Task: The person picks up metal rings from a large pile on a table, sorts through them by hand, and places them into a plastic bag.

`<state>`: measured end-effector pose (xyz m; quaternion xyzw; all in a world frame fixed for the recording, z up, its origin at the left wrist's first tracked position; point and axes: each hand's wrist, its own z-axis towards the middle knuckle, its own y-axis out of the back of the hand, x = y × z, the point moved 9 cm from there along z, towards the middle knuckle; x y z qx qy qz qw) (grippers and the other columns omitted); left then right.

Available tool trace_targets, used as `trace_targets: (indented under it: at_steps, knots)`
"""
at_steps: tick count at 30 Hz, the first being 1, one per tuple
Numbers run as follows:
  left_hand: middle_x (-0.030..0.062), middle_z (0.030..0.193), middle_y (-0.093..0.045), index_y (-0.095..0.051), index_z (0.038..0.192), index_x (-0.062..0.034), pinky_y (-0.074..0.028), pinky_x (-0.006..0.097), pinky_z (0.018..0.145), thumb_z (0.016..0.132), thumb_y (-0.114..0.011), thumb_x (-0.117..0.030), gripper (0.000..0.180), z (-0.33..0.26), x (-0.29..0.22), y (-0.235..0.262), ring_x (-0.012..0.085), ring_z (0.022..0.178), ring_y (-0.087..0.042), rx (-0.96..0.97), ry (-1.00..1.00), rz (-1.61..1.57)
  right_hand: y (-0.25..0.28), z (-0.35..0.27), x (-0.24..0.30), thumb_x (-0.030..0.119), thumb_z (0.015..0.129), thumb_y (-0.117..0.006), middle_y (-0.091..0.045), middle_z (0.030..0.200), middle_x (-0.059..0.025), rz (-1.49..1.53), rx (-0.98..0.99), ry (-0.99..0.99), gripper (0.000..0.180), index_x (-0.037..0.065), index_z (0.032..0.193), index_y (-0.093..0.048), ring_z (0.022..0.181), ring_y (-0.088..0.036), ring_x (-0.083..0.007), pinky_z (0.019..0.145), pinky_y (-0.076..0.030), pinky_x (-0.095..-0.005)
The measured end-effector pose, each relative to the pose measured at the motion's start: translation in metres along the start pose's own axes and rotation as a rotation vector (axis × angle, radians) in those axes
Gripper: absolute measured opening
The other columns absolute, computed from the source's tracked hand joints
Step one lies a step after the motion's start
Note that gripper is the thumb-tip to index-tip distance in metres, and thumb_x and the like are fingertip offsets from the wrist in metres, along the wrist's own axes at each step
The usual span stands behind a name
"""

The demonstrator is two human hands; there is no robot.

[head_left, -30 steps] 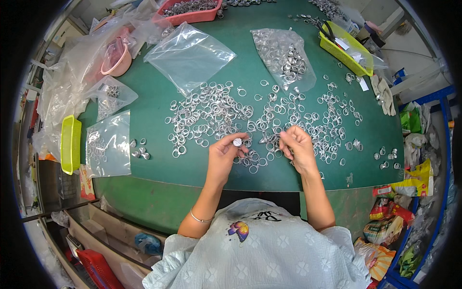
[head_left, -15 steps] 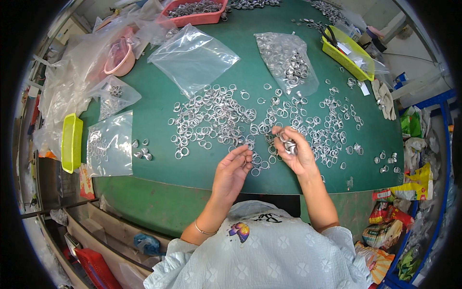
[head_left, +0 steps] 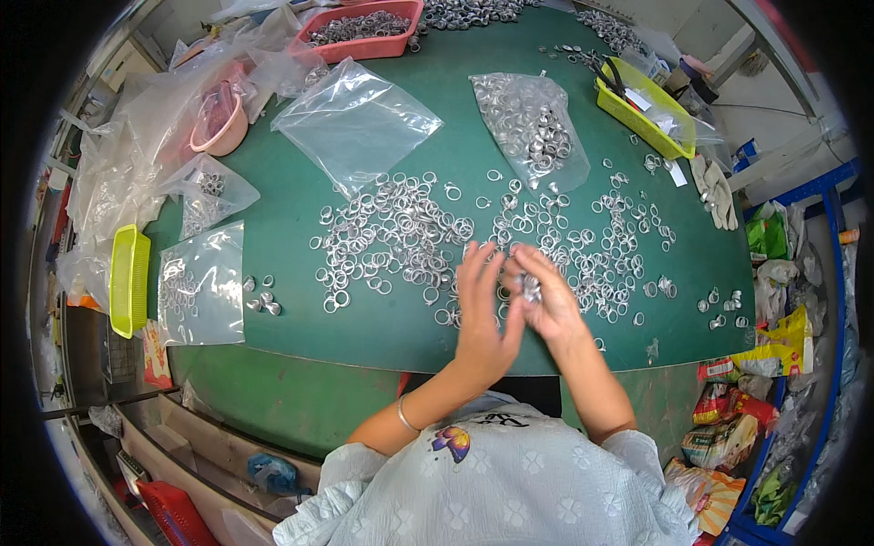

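Silver rings [head_left: 396, 223] lie in a loose heap on the green table, with a second spread of rings [head_left: 610, 246] farther right. Over the near side of these heaps, my two hands are close together. My right hand [head_left: 557, 314] is curled round several silver rings [head_left: 531, 288] that show between thumb and fingers. Beside it, my left hand [head_left: 484, 318] has its fingers stretched out and apart, slightly blurred, the thumb close to the right hand's fingers. Nothing shows in the left hand, though its palm side is partly hidden.
A clear bag of rings [head_left: 537, 127] and a flat clear bag [head_left: 355, 118] lie beyond the heaps. Yellow-green baskets [head_left: 130, 280] stand at left and far right, a red tray [head_left: 364, 45] at the back. Small ring groups [head_left: 262, 300] sit near both table ends.
My left hand has moved right and its fingers have spread out, coming up beside the right hand. The right hand still holds rings. The whole view has shifted slightly.
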<state>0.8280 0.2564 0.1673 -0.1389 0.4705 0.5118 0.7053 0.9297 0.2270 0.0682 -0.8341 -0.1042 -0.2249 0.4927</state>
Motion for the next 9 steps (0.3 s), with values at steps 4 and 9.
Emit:
trace_targets:
  at_steps: [4,9]
  knots:
    - [0.0196,0.131,-0.04,-0.04,0.127,0.0019,-0.027,0.046,0.105,0.077,-0.056,0.005,0.053,-0.008,0.019,0.037,0.0379,0.128,-0.033,-0.064,0.1,0.086,-0.022,0.03,0.088,0.015,0.086,-0.062,-0.061,0.076,-0.0041,-1.39,-0.154,0.533,0.016,0.008,0.1,-0.064,0.061,-0.057,-0.0146,0.044,-0.042,-0.0292]
    - [0.0181,0.131,-0.039,-0.042,0.128,-0.0028,-0.027,0.046,0.105,0.077,-0.058,0.005,0.053,-0.027,0.046,0.047,0.0376,0.129,-0.032,-0.01,0.17,0.171,-0.013,0.079,0.086,0.022,0.086,-0.064,-0.068,0.094,-0.0094,-2.206,-0.236,0.753,0.022,0.013,0.105,-0.067,0.07,-0.065,-0.0248,0.062,-0.05,-0.0366]
